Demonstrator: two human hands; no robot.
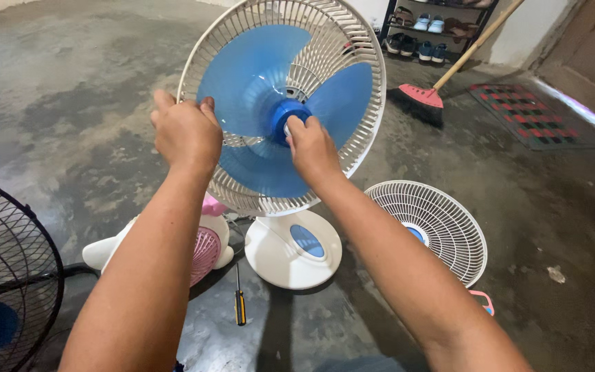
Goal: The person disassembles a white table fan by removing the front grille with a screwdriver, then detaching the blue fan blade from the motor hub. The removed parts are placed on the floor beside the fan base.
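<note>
A white table fan stands upright on its round base [277, 258] with its front grille off. Its translucent blue blade [256, 76] shows in front of the white rear grille [352, 41]. My left hand [186, 132] grips the left rim of the rear grille. My right hand [311, 146] has its fingers closed on the blue hub cap [285, 114] at the blade's centre. The loose white front grille [435, 227] lies flat on the floor to the right of the base.
A yellow-handled screwdriver [239, 303] lies on the concrete floor by the base. A small pink and white fan [204, 251] lies to the left, a black fan grille [8, 275] at far left. Behind stand a red broom [423, 96], a shoe rack [428, 31] and a checked mat [525, 114].
</note>
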